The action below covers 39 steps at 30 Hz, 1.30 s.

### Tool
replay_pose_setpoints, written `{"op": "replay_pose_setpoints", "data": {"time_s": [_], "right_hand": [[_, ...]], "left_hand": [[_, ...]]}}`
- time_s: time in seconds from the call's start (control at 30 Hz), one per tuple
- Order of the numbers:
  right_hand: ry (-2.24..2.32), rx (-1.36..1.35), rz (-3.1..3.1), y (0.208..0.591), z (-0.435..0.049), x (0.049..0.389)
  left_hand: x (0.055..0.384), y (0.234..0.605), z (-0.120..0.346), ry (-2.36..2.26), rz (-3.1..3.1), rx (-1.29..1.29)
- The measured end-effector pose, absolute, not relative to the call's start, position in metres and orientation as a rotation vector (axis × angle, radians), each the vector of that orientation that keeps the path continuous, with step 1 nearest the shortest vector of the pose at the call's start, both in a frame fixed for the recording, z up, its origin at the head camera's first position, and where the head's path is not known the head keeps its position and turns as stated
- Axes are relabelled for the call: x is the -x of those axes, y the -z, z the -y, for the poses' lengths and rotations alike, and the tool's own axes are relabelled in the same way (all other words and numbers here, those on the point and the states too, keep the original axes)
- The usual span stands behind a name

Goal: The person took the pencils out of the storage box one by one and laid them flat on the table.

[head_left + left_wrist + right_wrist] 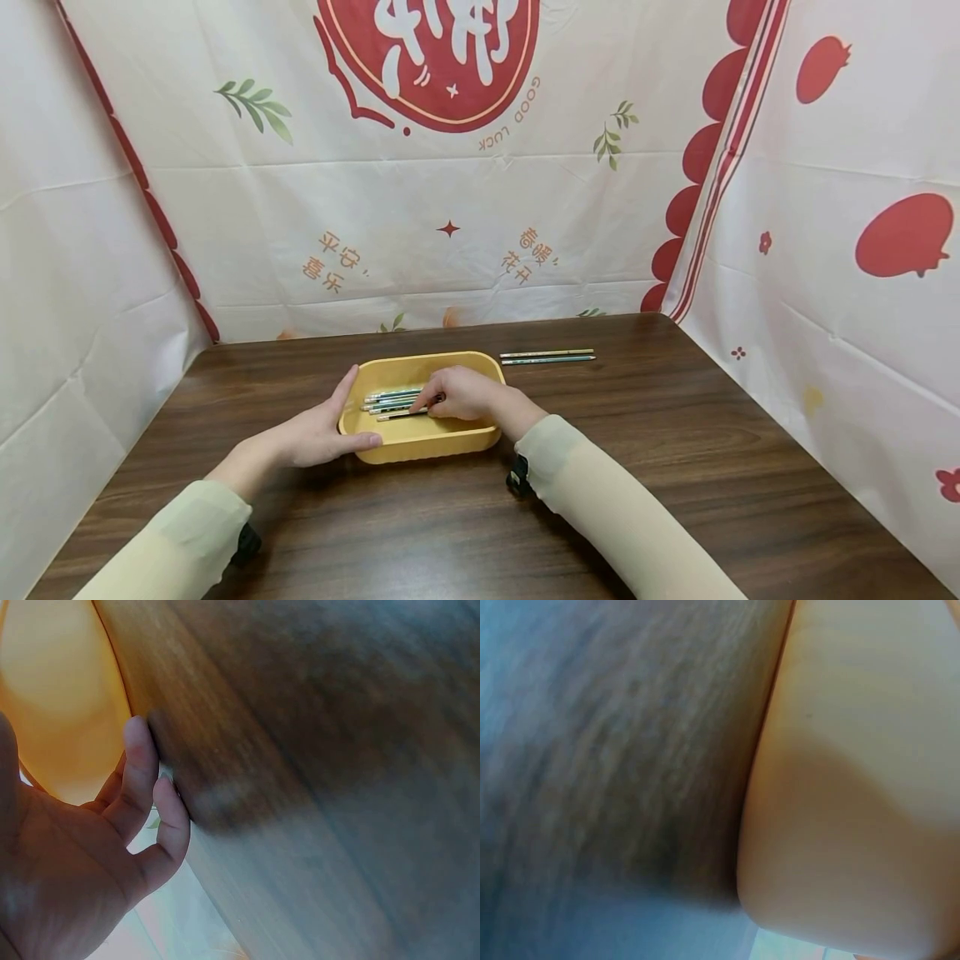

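Observation:
A yellow plastic box [420, 450] stands on the table, with several pencils [393, 397] lying side by side in it. My left hand [318, 429] is spread around the box's left end. Its thumb rests at the near rim and its other fingers lie along the left side; the left wrist view shows two loosely bent fingers [142, 754] beside the outer wall. Reaching in over the right end, my right hand [465, 393] pinches a dark pencil [393, 415] low in the box. The right wrist view shows the box's outside [855, 787], without the hand.
Two pencils [547, 361] lie parallel on the dark wooden table [600, 442], behind and right of the box. A printed white cloth [420, 192] hangs along the back edge, with more cloth at both sides.

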State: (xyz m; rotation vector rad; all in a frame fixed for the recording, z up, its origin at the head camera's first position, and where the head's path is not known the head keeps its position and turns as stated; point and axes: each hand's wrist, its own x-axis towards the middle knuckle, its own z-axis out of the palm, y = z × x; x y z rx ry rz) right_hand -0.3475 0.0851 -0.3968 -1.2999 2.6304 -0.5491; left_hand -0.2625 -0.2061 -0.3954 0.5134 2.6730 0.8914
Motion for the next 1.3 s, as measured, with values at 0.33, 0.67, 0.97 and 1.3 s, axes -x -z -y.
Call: {"op": "replay_pose_setpoints", "data": {"time_s": [0.33,0.67,0.97,1.3], "right_hand": [[0.693,1.235,-2.589,0.396,-0.087,0.346],[0.912,1.169,-2.555,0.394,-0.087,0.343],[0.994,1.225,-2.562,0.378,-0.088,0.345],[0.998,1.239,-2.634,0.338,-0.114,0.346]], "left_hand": [[0.263,0.396,0.206,-0.891,-2.673,-0.513],[0.263,0.396,0.206,-0.894,-2.68,-0.519],[0.262,0.395,0.205,-0.901,-2.661,-0.508],[0.265,0.395,0.207,-0.896,-2.655,-0.507]]}}
